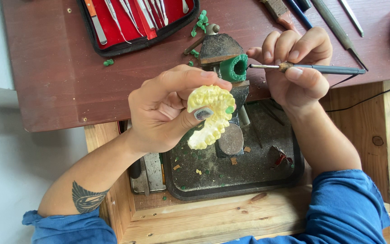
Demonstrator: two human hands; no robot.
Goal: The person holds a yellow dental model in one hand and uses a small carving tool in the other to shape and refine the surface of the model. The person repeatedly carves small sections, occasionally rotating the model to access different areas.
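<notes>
Hands at a carving bench: the left hand (161, 113) pinches a pale yellow plaster model of teeth (211, 115) between thumb and fingers above a dark metal tray (294, 169), while the right hand (294, 68) grips a slim dark-handled carving tool (312, 68) like a pen.

Steady work here likely calls for bracing the right hand near the small vise (220, 49) holding a green wax ring (234, 68). The tool's tip is hard to make out, the model's underside is hidden, and the red-lined instrument case (136, 22) is cut off.
</notes>
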